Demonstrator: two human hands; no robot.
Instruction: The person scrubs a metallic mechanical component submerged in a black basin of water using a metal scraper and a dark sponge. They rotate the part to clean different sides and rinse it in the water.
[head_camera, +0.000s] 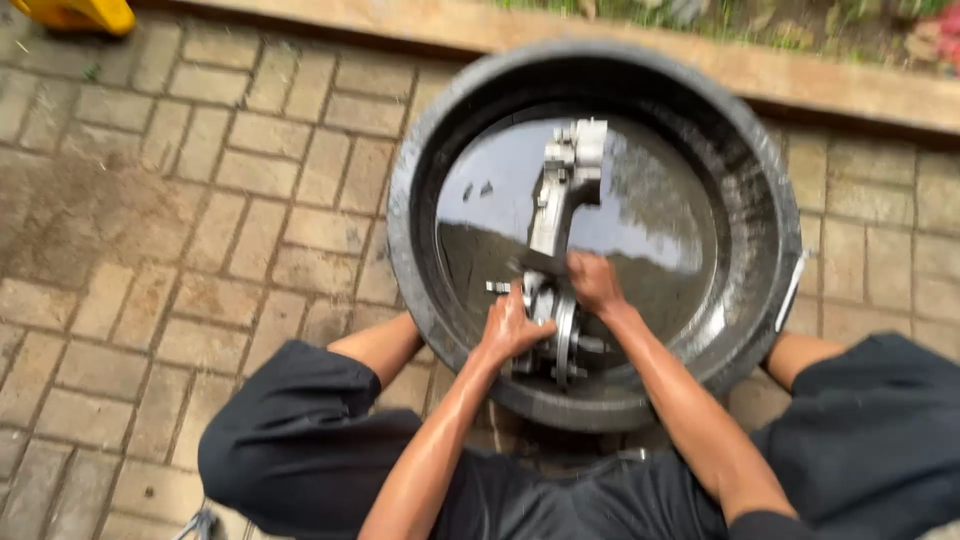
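Now you are crouched over a wide black basin (440, 150) that sits on the brick paving (170, 220), with dark liquid pooled in its bottom. A long grey metal part (565, 185) lies in that liquid, its blocky head toward the far side and its round flanged end (562, 340) against the near wall of the basin, between your knees.

Your left hand (512, 328) is closed around the left side of the flanged end, fingers wrapped over the rim. Your right hand (594, 282) is clenched just beyond it, where the arm of the part meets the flange; whether it holds a rag or brush I cannot tell, since the picture is blurred there.

As a judgement, the work in hand is scrubbing the part in the liquid, and it goes best if you let the left hand do the holding only. Keep that grip firm, because wet metal slips and the far head is heavy enough to swing. Work the right hand in short strokes around the flange and the small studs that stick out to the left. Turn the part a little at a time instead of lifting it. Keep your fingers clear of the sharp flange edges.
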